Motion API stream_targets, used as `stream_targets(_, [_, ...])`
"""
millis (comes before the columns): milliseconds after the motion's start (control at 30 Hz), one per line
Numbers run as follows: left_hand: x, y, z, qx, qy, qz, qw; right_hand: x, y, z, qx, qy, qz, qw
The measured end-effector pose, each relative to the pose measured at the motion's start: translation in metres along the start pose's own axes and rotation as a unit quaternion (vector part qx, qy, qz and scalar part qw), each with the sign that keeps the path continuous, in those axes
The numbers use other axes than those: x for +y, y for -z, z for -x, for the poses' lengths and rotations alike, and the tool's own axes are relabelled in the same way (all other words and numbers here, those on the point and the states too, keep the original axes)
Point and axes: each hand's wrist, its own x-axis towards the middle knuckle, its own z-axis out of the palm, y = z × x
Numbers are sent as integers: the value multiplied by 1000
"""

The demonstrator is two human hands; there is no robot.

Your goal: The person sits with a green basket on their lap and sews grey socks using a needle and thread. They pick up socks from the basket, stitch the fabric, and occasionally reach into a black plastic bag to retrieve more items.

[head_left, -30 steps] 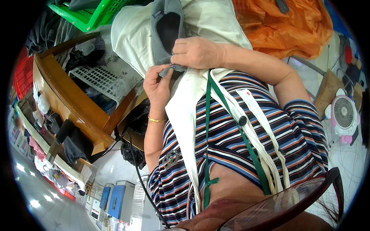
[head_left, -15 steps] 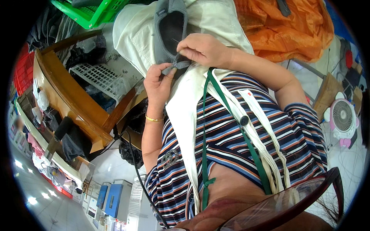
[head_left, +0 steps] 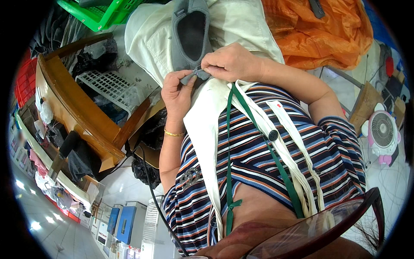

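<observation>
A grey cloth slipper (head_left: 176, 56) with a dark inside lies lengthwise on the pale cloth over my lap, its near end toward me. My left hand (head_left: 176, 93) pinches the small grey bow-like piece (head_left: 188, 78) at that near end between thumb and fingers. From the right, my right hand (head_left: 233, 62) is closed in a pinch close against the same spot. Whatever its fingertips hold is too small and hidden to name. Both hands nearly meet at the bow-like piece.
A green crate (head_left: 101, 17) stands at the far left, above a wooden frame (head_left: 77, 101) and a white plastic basket (head_left: 108, 88). Orange sheeting (head_left: 319, 39) spreads at the far right. A pink-and-white fan (head_left: 384, 131) stands at the right. A black cable (head_left: 151, 185) hangs beside my left arm.
My right hand has moved down and slightly right, off the slipper's opening to the bow-like piece. A thin needle-like thing that showed at its fingertips is now out of sight. My left hand keeps its pinch.
</observation>
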Motion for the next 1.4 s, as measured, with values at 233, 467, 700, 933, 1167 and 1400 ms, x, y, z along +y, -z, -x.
stream_targets(233, [0,-2,1,11,0,10,1000,0,-1,-1,-7,6,11,1000])
stream_targets(467, [3,-5,3,29,-1,1,1000,-2,-1,-2,-18,7,24,1000])
stream_targets(700, [1,-9,6,48,7,23,999,-4,-2,0,-14,3,60,998])
stream_targets(933, [2,-9,5,49,9,23,998,-5,-1,0,-6,22,58,998])
stream_targets(1167, [2,-9,5,53,2,15,999,-4,-2,0,-9,29,56,998])
stream_targets(1400, [4,-11,7,62,12,14,998,-3,-4,0,-15,16,67,998])
